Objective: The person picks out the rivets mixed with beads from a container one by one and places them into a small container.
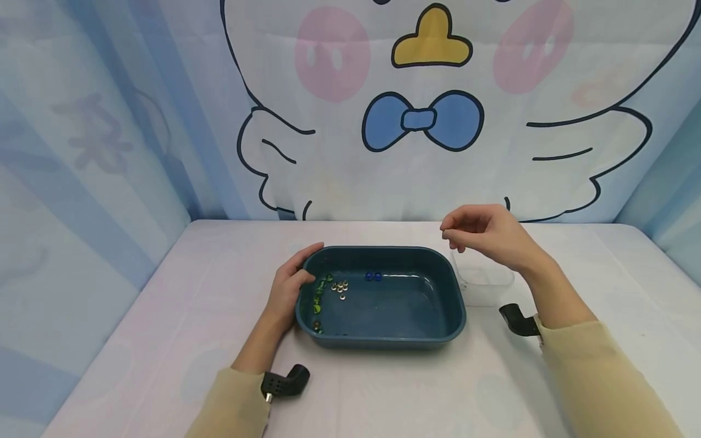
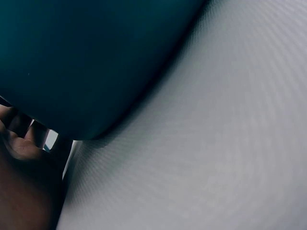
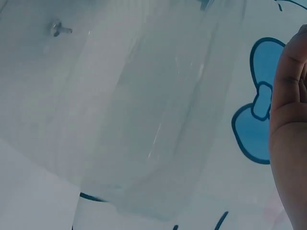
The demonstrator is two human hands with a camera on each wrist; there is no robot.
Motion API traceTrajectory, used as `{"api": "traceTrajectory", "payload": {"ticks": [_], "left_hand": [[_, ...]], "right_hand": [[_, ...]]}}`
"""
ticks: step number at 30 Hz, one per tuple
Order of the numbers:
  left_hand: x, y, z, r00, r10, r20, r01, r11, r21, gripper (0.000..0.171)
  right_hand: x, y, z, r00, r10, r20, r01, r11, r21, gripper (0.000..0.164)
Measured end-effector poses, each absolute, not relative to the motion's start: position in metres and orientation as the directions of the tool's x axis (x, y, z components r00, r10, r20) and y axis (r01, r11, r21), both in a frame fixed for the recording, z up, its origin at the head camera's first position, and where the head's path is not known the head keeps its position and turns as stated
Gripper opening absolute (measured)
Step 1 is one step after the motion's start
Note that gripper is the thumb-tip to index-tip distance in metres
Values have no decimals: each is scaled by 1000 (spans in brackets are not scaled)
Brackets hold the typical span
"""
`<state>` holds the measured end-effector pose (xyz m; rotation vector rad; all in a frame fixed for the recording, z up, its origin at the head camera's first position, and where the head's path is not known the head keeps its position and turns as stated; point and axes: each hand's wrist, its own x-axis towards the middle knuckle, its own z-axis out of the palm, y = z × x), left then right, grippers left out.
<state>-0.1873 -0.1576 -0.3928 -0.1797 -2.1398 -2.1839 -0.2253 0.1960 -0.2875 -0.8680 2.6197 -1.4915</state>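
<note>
My left hand (image 1: 286, 286) grips the left end of a dark blue-green plastic tub (image 1: 380, 342), its thumb at the rim. Inside the tub, green marbles (image 1: 317, 299) line the left wall, small shiny metallic pieces (image 1: 339, 287) sit beside them, and two blue marbles (image 1: 373, 277) lie near the back wall. Raised over a clear plastic box (image 1: 484, 295), my right hand (image 1: 490, 234) has its thumb and forefinger tips close together; whether something tiny is between them cannot be seen. A small metal piece (image 3: 58, 28) shows through the box in the right wrist view.
A pale cloth covers the table (image 1: 378, 395). Behind it hangs a curtain (image 1: 421, 176) printed with a cartoon figure. The clear box stands close to the tub's right end. Each wrist wears a black camera mount, the right one (image 1: 519, 320) near the box.
</note>
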Motion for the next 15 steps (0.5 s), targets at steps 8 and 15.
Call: {"api": "traceTrajectory", "payload": {"ticks": [8, 15], "left_hand": [[-187, -158, -393, -991, 20, 134, 134, -19, 991, 63], [-188, -158, -394, -990, 26, 137, 136, -30, 990, 63]], "right_hand": [[-222, 210, -290, -882, -419, 214, -408, 454, -792, 14], [-220, 224, -295, -908, -392, 150, -369, 573, -732, 16]]}}
